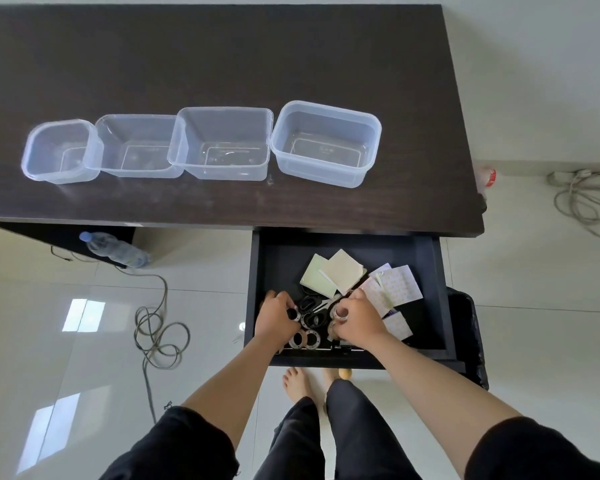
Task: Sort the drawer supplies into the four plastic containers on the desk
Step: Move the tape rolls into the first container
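Four clear plastic containers stand in a row on the dark desk (222,46): a small one (32,157) at the left, then two more (132,121) (222,112), and the largest (326,109) at the right. Below the desk an open dark drawer (437,289) holds yellow sticky-note pads (343,271), patterned sticker sheets (400,284), black-handled scissors (312,304) and several tape rolls (307,339). My left hand (276,318) is closed on a tape roll at the drawer's left. My right hand (357,318) grips another tape roll (341,312).
A water bottle (115,249) lies on the pale tiled floor under the desk, beside a coiled grey cable (160,330). Another cable and power strip (582,195) lie at the right. A black bin (468,327) stands right of the drawer. My bare feet (297,382) are below it.
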A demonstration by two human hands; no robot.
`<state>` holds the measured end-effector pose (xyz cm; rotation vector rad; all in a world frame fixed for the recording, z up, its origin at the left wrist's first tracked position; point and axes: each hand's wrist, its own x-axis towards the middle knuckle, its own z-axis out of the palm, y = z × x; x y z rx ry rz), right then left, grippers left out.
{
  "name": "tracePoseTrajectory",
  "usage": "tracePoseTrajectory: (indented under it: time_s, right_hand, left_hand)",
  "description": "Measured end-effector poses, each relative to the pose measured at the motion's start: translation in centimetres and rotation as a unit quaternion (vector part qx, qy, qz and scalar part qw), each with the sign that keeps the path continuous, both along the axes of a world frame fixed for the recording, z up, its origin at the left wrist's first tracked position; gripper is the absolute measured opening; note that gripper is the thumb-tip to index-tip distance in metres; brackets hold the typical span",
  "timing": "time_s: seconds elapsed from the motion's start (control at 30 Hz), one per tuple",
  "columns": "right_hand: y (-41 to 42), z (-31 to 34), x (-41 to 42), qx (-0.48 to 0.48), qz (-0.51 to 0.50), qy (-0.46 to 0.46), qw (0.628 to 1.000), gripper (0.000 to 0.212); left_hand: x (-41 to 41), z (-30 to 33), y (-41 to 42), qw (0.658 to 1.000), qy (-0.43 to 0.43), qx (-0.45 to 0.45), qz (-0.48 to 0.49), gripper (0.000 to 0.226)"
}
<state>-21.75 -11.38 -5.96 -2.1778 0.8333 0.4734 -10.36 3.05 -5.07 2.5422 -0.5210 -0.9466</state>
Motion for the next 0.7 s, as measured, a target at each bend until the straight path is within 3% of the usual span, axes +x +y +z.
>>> tracePoseTrajectory:
  time_s: [0.4, 0.53, 0.7]
  right_hand:
    - [-1.1, 0.7, -1.7, 0.007, -0.006, -0.008, 1.000, 0.027]
    - [-1.1, 1.3, -1.7, -0.014, -0.002, -0.013, 1.000, 0.041]
    - [-1.0, 3.1, -0.8, -0.028, 0.005, -0.022, 0.999, 0.043]
  left_hand:
    - [-1.3, 1.0, 0.7, 0.999, -0.006, -0.002, 0.044, 0.030]
    - [-1.8, 1.5, 1.1, 0.998, -0.009, -0.008, 0.058, 0.027]
    - [-2.4, 2.5, 1.7, 0.997, -0.018, -0.014, 0.069, 0.025]
